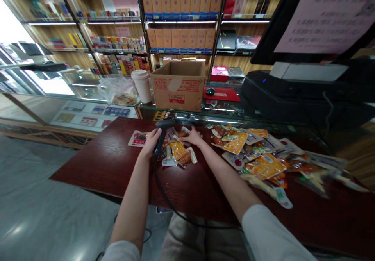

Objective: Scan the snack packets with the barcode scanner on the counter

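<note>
My left hand (pixel 151 142) is wrapped round the grip of a black barcode scanner (pixel 164 124), its head pointing right over a small pile of snack packets. A black cable runs down from the grip past the table edge. My right hand (pixel 192 136) is at the far right side of that pile, fingers spread apart, touching a small packet (pixel 184 131). In the pile lies an orange-yellow snack packet (pixel 177 150), among clear vacuum packs of brown food. A white packet with red print (pixel 137 139) lies just left of my left hand, partly covered by it.
A larger heap of snack packets (pixel 265 165) spreads across the right of the dark red table (pixel 96 159). Behind stand an open cardboard box (pixel 177 91), a white paper cup (pixel 141 86) and a plastic bag (pixel 117 89) on the glass counter. A black monitor (pixel 275 22) rises at right.
</note>
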`<state>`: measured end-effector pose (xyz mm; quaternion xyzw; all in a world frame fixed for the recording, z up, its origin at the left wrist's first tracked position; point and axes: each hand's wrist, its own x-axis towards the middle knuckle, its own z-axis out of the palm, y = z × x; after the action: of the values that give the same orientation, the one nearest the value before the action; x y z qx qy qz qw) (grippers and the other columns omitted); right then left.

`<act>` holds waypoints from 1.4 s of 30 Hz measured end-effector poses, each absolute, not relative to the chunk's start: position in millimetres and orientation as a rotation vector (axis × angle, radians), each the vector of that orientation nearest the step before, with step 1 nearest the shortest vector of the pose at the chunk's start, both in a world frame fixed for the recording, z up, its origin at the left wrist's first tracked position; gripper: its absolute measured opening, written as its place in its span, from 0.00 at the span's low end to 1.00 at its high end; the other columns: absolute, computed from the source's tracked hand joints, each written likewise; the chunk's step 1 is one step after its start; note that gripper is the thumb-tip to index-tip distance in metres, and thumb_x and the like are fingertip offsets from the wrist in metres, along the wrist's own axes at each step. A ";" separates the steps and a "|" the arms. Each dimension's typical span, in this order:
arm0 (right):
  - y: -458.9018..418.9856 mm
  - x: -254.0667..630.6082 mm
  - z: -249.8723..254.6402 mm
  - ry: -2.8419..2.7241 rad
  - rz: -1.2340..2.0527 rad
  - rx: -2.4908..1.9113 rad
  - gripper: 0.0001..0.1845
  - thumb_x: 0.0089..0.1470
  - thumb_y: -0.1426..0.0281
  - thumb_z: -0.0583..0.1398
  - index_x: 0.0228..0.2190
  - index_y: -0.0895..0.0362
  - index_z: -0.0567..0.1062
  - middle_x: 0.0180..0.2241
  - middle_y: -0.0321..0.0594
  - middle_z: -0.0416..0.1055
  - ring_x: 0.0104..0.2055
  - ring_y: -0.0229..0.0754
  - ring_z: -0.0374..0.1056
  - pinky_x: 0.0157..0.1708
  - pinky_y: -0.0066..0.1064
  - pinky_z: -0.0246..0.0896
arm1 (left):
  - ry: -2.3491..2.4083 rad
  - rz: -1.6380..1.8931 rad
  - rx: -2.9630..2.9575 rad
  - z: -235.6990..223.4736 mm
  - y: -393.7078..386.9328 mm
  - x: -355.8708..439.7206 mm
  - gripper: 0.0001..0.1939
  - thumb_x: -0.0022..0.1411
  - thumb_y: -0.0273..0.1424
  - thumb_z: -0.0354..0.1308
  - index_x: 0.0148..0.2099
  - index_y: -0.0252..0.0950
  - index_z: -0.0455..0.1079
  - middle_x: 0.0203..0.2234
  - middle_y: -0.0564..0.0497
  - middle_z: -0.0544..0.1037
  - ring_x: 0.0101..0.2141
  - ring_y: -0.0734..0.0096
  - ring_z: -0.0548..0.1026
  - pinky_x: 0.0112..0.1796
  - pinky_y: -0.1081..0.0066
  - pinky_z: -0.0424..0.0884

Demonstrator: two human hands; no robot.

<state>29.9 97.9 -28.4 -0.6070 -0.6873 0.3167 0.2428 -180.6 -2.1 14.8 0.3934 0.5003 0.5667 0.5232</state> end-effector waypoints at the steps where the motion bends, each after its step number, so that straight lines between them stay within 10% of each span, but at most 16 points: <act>1: 95.2 28.2 -27.4 -1.873 0.832 -1.712 0.54 0.32 0.54 0.75 0.58 0.57 0.63 0.57 0.61 0.66 0.63 0.69 0.58 0.59 0.60 0.47 | 1.186 1.359 0.953 15.1 -2.5 -179.2 0.20 0.59 0.46 0.63 0.43 0.35 0.67 0.25 0.51 0.77 0.19 0.73 0.73 0.20 0.74 0.69; 12: 86.3 75.9 -45.6 -1.402 1.022 -1.091 0.36 0.35 0.69 0.68 0.49 0.54 0.66 0.50 0.44 0.71 0.49 0.48 0.70 0.52 0.43 0.65 | 1.169 1.362 1.029 18.9 -7.3 -164.2 0.23 0.55 0.47 0.66 0.44 0.35 0.67 0.28 0.51 0.77 0.21 0.74 0.73 0.20 0.75 0.69; 17: 76.4 77.1 -57.1 -1.306 1.102 -0.906 0.47 0.33 0.69 0.68 0.56 0.52 0.59 0.53 0.46 0.69 0.45 0.45 0.72 0.49 0.43 0.67 | 1.101 1.242 1.052 20.5 -14.7 -152.8 0.30 0.55 0.53 0.64 0.50 0.36 0.68 0.22 0.53 0.73 0.18 0.75 0.70 0.18 0.76 0.64; 25: 76.4 71.4 -65.3 -1.396 1.030 -0.985 0.28 0.38 0.70 0.65 0.43 0.52 0.63 0.46 0.43 0.70 0.45 0.44 0.71 0.45 0.40 0.69 | 1.056 1.094 1.149 25.8 -18.3 -146.5 0.34 0.56 0.57 0.60 0.52 0.34 0.68 0.18 0.54 0.72 0.16 0.74 0.68 0.18 0.74 0.64; 42: 62.2 66.5 -49.9 -1.498 1.000 -0.903 0.27 0.42 0.69 0.63 0.46 0.52 0.63 0.46 0.42 0.69 0.46 0.44 0.71 0.46 0.39 0.69 | 1.030 1.121 1.135 19.7 -15.0 -134.7 0.31 0.58 0.56 0.59 0.52 0.35 0.68 0.17 0.55 0.70 0.14 0.75 0.65 0.16 0.75 0.60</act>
<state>66.5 62.2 -49.9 -0.3787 -0.6287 0.4195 0.5341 -134.7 -15.0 19.7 0.4861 0.4408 0.4801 0.5821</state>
